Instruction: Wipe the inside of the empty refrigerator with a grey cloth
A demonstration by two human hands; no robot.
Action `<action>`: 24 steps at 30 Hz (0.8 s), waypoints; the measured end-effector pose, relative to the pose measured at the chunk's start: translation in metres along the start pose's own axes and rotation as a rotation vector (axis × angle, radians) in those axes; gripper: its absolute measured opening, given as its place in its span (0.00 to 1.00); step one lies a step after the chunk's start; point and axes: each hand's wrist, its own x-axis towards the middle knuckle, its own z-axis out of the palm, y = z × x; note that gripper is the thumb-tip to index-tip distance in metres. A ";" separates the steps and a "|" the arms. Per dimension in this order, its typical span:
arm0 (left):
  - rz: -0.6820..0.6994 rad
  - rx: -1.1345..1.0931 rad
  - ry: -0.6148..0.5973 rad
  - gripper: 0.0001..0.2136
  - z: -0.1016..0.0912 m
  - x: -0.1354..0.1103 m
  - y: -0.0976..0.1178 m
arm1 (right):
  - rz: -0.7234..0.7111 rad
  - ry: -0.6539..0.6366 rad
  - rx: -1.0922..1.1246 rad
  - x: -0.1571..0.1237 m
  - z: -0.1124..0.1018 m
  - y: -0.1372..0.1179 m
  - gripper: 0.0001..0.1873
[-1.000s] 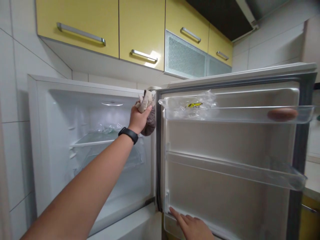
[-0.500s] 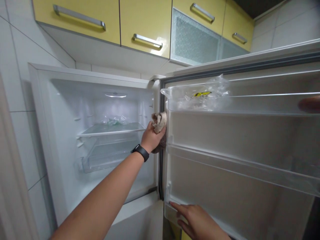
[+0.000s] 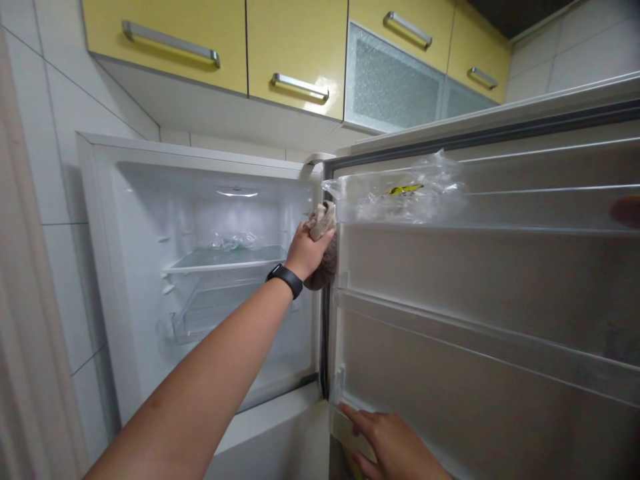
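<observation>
My left hand (image 3: 304,251), with a black band on its wrist, is closed round a crumpled brownish cloth (image 3: 323,230) and presses it against the hinge-side edge of the open fridge door (image 3: 450,280), just below the top door shelf (image 3: 500,207). My right hand (image 3: 395,447) lies at the door's bottom edge with its fingers stretched out flat on the lowest door rail. A crinkled clear plastic bag (image 3: 400,193) with a yellow mark sits in the top door shelf.
The fridge compartment (image 3: 210,267) stands open on the left with a glass shelf, a clear drawer and a bit of plastic at the back. Yellow wall cabinets (image 3: 290,47) hang above. A brown rounded thing (image 3: 627,210) lies at the right end of the top door shelf.
My left hand with the cloth went down the door's hinge edge from the top corner, then came slightly back up. The right hand stayed at the door's bottom.
</observation>
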 end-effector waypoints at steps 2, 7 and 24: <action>0.001 -0.012 0.015 0.15 0.001 0.012 0.005 | 0.019 -0.016 -0.003 0.000 -0.001 -0.002 0.36; -0.109 0.005 -0.043 0.15 0.001 -0.025 -0.005 | 0.060 -0.093 -0.003 0.002 -0.005 -0.005 0.38; -0.326 -0.074 -0.246 0.15 0.000 -0.191 -0.050 | 0.037 -0.081 0.008 0.001 0.000 0.000 0.38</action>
